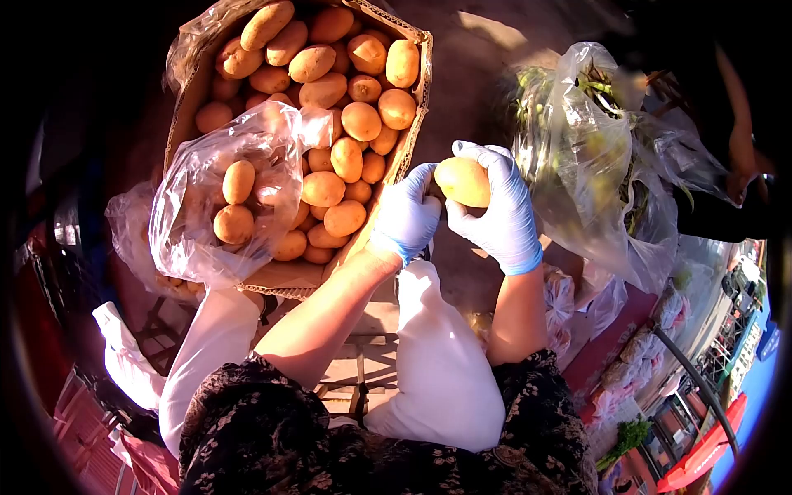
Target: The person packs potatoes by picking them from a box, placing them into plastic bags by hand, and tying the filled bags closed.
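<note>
A potato (463, 181) sits between the thumb and fingers of my right hand (505, 210), in a pale blue glove. My left hand (407, 213), gloved alike, is close beside the potato's left side. Its fingers are curled, and what they hold, if anything, is hidden. To the left, a cardboard box (418, 111) is filled with many loose potatoes (360, 121). A clear plastic bag (186, 186) lies over its near left part, with two potatoes (236, 202) showing in it or through it.
Clear plastic bags (569, 157) with green vegetables stand on the right. My knees in white trousers (445, 355) are below my hands. Wrapped bundles (631, 363) lie at the lower right, near a dark curved pole (701, 384). A person's arm (737, 115) shows at the right edge.
</note>
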### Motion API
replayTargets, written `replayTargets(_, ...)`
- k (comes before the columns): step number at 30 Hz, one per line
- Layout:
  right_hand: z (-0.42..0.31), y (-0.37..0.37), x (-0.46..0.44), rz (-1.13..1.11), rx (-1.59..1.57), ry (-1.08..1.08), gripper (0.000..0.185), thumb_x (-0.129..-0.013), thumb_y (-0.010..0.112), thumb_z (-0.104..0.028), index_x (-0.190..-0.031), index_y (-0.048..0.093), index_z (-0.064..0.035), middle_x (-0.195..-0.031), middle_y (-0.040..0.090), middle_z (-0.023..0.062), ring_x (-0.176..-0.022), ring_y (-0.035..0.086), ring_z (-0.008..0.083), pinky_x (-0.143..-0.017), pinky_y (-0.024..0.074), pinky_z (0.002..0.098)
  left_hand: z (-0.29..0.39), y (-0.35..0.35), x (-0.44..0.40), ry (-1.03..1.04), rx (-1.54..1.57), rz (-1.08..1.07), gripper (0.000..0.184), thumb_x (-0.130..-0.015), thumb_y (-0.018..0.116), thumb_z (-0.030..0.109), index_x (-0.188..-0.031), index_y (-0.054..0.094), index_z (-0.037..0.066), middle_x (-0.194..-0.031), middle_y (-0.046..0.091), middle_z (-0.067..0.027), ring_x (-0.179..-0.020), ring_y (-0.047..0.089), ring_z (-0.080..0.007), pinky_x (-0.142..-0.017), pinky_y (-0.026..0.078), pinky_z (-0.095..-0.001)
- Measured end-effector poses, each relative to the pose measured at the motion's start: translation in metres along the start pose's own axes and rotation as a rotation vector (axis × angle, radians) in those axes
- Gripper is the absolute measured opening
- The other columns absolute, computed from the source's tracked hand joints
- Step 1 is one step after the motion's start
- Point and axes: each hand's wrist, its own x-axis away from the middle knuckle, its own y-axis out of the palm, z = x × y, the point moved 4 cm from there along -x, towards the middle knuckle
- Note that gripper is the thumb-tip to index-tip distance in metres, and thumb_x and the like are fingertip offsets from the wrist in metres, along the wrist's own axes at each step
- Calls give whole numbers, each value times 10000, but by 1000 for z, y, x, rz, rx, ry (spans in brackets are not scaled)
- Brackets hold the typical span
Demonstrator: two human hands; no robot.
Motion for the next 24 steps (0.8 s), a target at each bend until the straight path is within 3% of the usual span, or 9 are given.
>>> replayTargets(3,11,-4,3,1,-143,66,500,-636,659,27,-1113,511,-11,-1137,574,131,-1057,555,240,-921,434,327,-11,8,5,-48,140,-79,293,-832,472,-40,-1110,555,-4,-964,624,-48,-839,555,-81,-747,468,-229)
replayTargets(5,16,-1,6,-28,-320,128,518,-643,655,35,-1137,506,-7,-1181,550,127,-1098,526,211,-949,415,317,-12,6,8,160,-49,-145,245,-881,519,37,-1121,555,2,-970,618,-33,-858,548,-77,-759,467,-235)
replayTargets(6,19,2,6,-25,-388,142,528,-641,696,1,-1130,500,-31,-1143,573,124,-1049,565,224,-906,445,313,-14,3,10,-28,-122,-251,240,-906,534,107,-1117,556,-4,-993,609,-36,-865,545,-73,-764,466,-233)
replayTargets(9,20,5,6,-39,-609,227,545,-651,694,-6,-1157,491,-12,-1183,555,119,-1085,536,190,-941,417,303,1,-4,15,-73,112,-233,267,-922,529,161,-1121,542,-17,-989,603,-45,-873,540,-66,-775,463,-225)
replayTargets(14,14,3,1,-66,-793,241,482,-723,662,-90,-1165,494,1,-1236,515,116,-1143,477,175,-987,369,304,3,-17,17,-119,509,-132,285,-906,535,112,-1160,504,-13,-1020,593,-65,-919,585,-137,-811,495,-270)
replayTargets(17,13,6,0,-59,-836,286,486,-723,666,-105,-1165,494,0,-1240,511,121,-1142,477,179,-987,371,307,14,-19,20,-95,566,-81,286,-906,537,112,-1161,504,-14,-1025,590,-64,-927,578,-127,-811,493,-266)
replayTargets(21,12,6,0,-66,-880,332,479,-732,662,-121,-1164,496,-1,-1239,508,127,-1141,477,183,-987,371,309,20,-24,20,9,370,2,272,-895,571,127,-1121,531,-18,-961,605,-47,-863,538,-61,-740,467,-200)
replayTargets(24,14,8,1,-76,-878,333,478,-733,663,-128,-1163,497,0,-1232,512,127,-1134,481,183,-987,370,308,27,-22,18,7,469,29,285,-889,583,134,-1126,539,-17,-918,608,-32,-814,535,-49,-712,457,-187)
